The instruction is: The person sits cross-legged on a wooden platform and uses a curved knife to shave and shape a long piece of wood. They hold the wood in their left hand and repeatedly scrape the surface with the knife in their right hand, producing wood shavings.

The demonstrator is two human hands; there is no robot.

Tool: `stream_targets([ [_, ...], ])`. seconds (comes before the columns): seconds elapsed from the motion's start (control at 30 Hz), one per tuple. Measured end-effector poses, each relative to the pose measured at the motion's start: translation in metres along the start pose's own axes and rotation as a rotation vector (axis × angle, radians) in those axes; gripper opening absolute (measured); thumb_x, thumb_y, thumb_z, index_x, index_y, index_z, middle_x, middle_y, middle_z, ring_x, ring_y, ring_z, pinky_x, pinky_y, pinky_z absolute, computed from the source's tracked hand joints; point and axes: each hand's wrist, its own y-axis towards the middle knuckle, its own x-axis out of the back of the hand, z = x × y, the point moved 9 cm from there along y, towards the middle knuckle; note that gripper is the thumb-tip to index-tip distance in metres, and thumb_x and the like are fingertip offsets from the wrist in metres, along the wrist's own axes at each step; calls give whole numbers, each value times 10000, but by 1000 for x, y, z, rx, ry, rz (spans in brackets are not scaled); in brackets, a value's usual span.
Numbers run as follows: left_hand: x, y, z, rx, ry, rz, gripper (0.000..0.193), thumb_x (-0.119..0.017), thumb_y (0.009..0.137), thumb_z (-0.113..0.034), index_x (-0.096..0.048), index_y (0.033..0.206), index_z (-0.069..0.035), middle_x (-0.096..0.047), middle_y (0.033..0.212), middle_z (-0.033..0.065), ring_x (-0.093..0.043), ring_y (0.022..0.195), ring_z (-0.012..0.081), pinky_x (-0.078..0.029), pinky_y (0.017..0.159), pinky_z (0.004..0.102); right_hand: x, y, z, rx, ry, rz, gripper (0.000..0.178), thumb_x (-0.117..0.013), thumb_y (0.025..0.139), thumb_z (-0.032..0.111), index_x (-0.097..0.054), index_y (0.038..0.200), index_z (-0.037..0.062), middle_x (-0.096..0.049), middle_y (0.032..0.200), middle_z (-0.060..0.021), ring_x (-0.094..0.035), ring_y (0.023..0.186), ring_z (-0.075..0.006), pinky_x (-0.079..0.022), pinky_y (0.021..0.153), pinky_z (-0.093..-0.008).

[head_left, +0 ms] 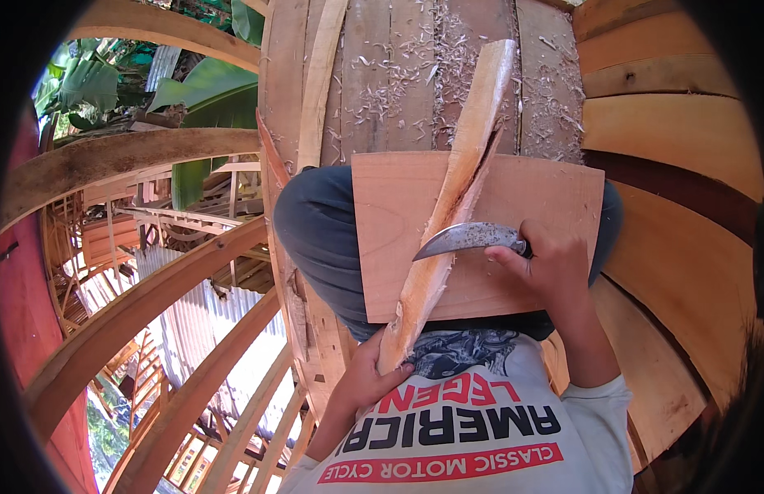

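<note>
A long, rough strip of wood (pixel 452 193) slants across my lap, with a dark split along its right side. My left hand (pixel 371 372) is closed round its near end, close to my shirt. In my right hand (pixel 547 262) is a knife with a curved, spotted blade (pixel 464 238); the fingers wrap its handle, which is mostly hidden. The blade lies across the strip near its middle, its tip pointing left. Under the strip, a flat wooden board (pixel 547 198) rests over my crossed legs (pixel 320 239).
Pale shavings (pixel 398 90) are scattered over the plank floor (pixel 365 123) ahead. A narrow length of wood (pixel 320 82) lies at the left edge. Curved planks (pixel 670 140) form a wall on the right. On the left, spaced wooden ribs (pixel 151 329) leave gaps showing corrugated sheets below.
</note>
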Motion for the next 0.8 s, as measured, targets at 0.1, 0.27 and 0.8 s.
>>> stream_targets([
  [0.1,-2,2,-7,29,7,-3,640,-722,757,-178,-450,1294,38,-604,1068,108,-557,992,172,-415,907,313,18,11,-5,46,-85,-81,556,-685,755,594,-602,612,64,-525,499,-120,-587,497,-298,-448,457,-382],
  [0.27,-2,-2,-4,-34,37,-44,642,-729,742,-175,-464,1288,33,-610,1055,114,-561,979,188,-418,909,326,63,44,-90,-360,28,-259,541,-687,787,538,-587,634,30,-526,538,-174,-569,513,-346,-445,475,-392],
  [0.8,-4,4,-8,1,102,-32,607,-702,732,-101,-459,1270,39,-593,951,82,-557,880,163,-429,826,302,21,19,-9,87,-104,-198,566,-678,754,610,-602,616,66,-512,496,-104,-576,487,-293,-431,461,-372],
])
